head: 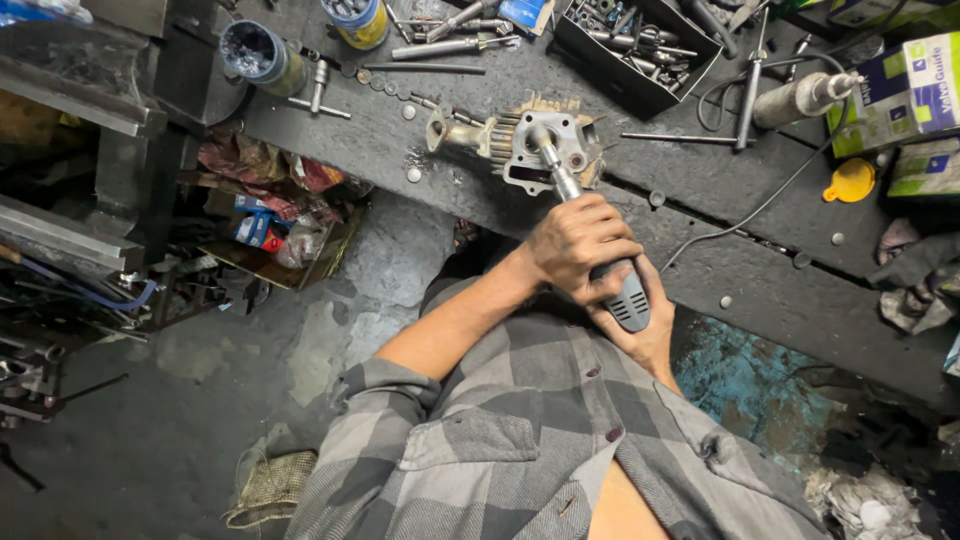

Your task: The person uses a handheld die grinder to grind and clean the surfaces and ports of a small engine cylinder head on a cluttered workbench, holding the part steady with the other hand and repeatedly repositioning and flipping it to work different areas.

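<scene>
Gripping the grinder [600, 250], left hand [580, 245] and right hand [640, 335] are wrapped tight; its tip enters the cylinder [540, 145] near the counter [760, 290] edge.

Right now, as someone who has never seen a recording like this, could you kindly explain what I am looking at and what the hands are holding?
This single picture comes from a camera worn on a person's head, looking down over a grey checked shirt at a dark, cluttered workbench. There is no machine here, only two bare hands. The left hand wraps over a grey handheld power tool, and the right hand cradles it from below. The tool's shaft reaches into the bore of a finned metal engine part lying on the bench. Around it lie loose washers, long metal rods, a black tray of tools, a yellow funnel, cans and cardboard boxes.
</scene>
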